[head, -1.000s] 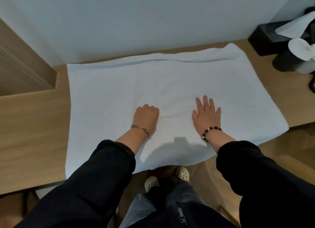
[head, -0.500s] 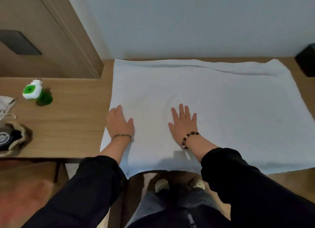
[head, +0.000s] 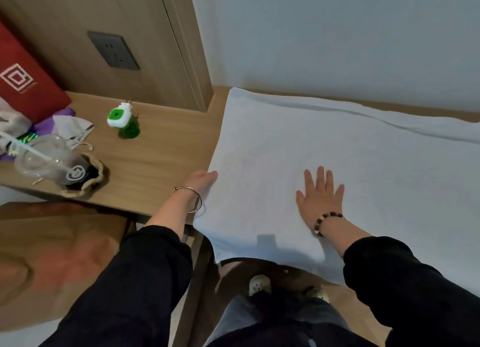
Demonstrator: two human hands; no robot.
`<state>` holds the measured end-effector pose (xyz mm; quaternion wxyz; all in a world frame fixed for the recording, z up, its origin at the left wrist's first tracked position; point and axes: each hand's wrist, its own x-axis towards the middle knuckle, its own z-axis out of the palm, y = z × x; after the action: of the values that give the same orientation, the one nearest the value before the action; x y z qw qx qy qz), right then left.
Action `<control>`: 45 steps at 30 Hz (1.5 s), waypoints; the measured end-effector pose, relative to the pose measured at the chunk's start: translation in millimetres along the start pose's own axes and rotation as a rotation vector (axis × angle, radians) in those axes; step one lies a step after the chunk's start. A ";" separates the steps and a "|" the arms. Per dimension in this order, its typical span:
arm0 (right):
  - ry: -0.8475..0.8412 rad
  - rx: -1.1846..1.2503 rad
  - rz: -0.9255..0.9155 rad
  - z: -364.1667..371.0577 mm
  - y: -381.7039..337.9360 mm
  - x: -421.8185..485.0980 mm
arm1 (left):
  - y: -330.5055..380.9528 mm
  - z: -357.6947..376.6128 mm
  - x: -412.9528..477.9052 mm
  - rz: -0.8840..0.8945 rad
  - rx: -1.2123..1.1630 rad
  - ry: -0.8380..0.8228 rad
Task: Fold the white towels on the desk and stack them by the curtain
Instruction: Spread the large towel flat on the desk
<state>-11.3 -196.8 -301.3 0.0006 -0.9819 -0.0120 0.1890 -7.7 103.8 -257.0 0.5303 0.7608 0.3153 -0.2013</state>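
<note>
**White towel (head: 350,159) spread on the desk (head: 161,162), my two hands at its near-left part**

The fingers (head: 322,176) of my right hand (head: 320,198) are straight and spread apart. The palm lies flat on the cloth, a little in from the near edge. My left hand (head: 200,184) is at the towel's left edge. One fingertip shows on top of the hem and the rest go out of sight under the cloth, so I cannot tell whether they pinch it or only lie beneath it.

A thin metal bangle (head: 192,198) hangs on my left wrist and a bead bracelet (head: 327,220) sits on my right. Both arms are in black sleeves.

The towel lies open on the wooden desk. Its far side runs along the pale wall (head: 337,35), with a long raised crease just inside that side. Its near edge droops over the front of the desk, above my light shoes (head: 259,284).

To the left, apart from the towel, a small green-and-white bottle (head: 122,120) stands on the desk. Further left are a clear plastic cup (head: 39,157) with a straw, a dark cup (head: 78,176) in a brown wrap, some crumpled cloth and a red box (head: 23,79). A dark socket (head: 113,50) is set in the wood panel behind them.
</note>
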 end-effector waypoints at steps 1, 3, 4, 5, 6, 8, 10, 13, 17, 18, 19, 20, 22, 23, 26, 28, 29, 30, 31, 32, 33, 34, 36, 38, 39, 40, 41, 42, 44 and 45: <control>-0.002 0.001 0.000 -0.2 -0.3 0.1 | -0.1 -3.0 -2.2 -0.008 -0.048 -0.047; -0.004 0.002 0.003 -0.7 -0.9 0.0 | 0.7 -5.2 -6.2 -0.050 -0.136 -0.151; -0.004 0.002 0.003 -0.9 -1.2 0.0 | 0.4 -4.7 -7.8 -0.071 -0.187 -0.197; -0.004 0.001 0.004 -1.2 -1.5 0.2 | -0.8 -3.5 -9.0 -0.084 -0.247 -0.220; -0.004 0.001 0.005 -1.6 -1.7 0.1 | -2.8 -2.1 -10.3 -0.095 -0.317 -0.217; -0.003 -0.008 0.002 -3.2 -1.6 -0.9 | -11.0 -0.5 -10.9 -0.148 -0.481 -0.182; -0.014 -0.015 0.007 -5.9 -2.3 -2.9 | -19.2 -2.0 -13.0 -0.225 -0.623 -0.186; -0.027 -0.031 0.060 -13.3 -15.6 -4.5 | -24.7 -6.3 -13.8 -0.225 -0.584 -0.247; -0.011 -0.001 -0.022 -15.6 -45.7 -6.1 | -21.4 -4.1 -12.3 -0.110 -0.400 -0.238; -0.019 0.008 -0.047 -14.6 -48.4 -6.2 | -21.2 -3.6 -12.9 -0.107 -0.368 -0.240; -0.029 0.010 -0.055 -13.6 -48.3 -5.9 | -21.0 -3.7 -13.4 -0.110 -0.326 -0.248; -0.037 0.006 -0.055 -12.5 -47.0 -5.3 | -20.9 -3.8 -13.5 -0.118 -0.269 -0.256; -0.043 -0.004 -0.059 -10.8 -43.8 -4.0 | -19.4 -3.6 -13.6 -0.130 -0.148 -0.263; -0.043 -0.005 -0.061 -10.4 -43.3 -3.5 | -17.7 -3.6 -13.8 -0.134 -0.116 -0.246; -0.039 -0.009 -0.060 -9.6 -44.4 -2.1 | -13.2 -7.2 -11.7 -0.121 -0.174 -0.137; -0.042 -0.003 -0.064 -7.9 -42.6 -1.8 | -12.6 -11.7 -7.9 -0.091 -0.205 -0.064; -0.041 -0.001 -0.070 -7.0 -41.1 -0.8 | -13.1 -12.8 -5.0 -0.076 -0.192 -0.018; -0.042 -0.001 -0.073 -6.6 -39.9 0.4 | -13.4 -12.5 -2.7 -0.062 -0.161 0.040; -0.047 0.000 -0.072 -6.7 -39.1 0.9 | -13.4 -10.1 -2.2 -0.046 -0.129 0.105; -0.052 0.000 -0.068 -7.1 -39.1 1.4 | -13.2 -6.0 -3.1 -0.029 -0.116 0.161; -0.054 0.001 -0.063 -7.6 -39.8 2.2 | -13.8 -2.0 -4.3 -0.009 -0.127 0.199; -0.055 0.003 -0.056 -8.4 -40.7 2.6 | -15.9 0.7 -5.8 -0.001 -0.160 0.199; -0.046 0.008 -0.039 -9.2 -42.2 2.7 | -24.6 -3.3 -11.7 -0.025 -0.237 0.083; -0.012 -0.005 -0.034 -7.6 -42.8 1.8 | -38.2 -17.8 -19.9 -0.110 -0.238 -0.164; 0.006 -0.013 -0.034 -6.8 -42.6 1.0 | -44.8 -25.0 -24.3 -0.154 -0.182 -0.292; 0.025 -0.021 -0.036 -6.0 -42.3 0.1 | -51.0 -29.4 -28.3 -0.188 -0.109 -0.392; 0.044 -0.028 -0.041 -5.4 -42.0 -0.7 | -55.9 -30.7 -32.0 -0.206 -0.037 -0.448; 0.061 -0.034 -0.048 -4.9 -41.1 -1.0 | -60.0 -29.2 -34.2 -0.203 0.024 -0.453; 0.086 -0.032 -0.065 -4.0 -38.0 -1.0 | -63.5 -24.6 -38.8 -0.150 0.094 -0.322; 0.100 -0.027 -0.077 -3.2 -36.4 -0.5 | -64.0 -24.2 -40.3 -0.111 0.116 -0.223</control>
<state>-11.4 -160.4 -297.9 -0.0049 -0.9888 -0.0524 0.1394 -81.8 130.9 -266.0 0.5052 0.7445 0.2839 -0.3315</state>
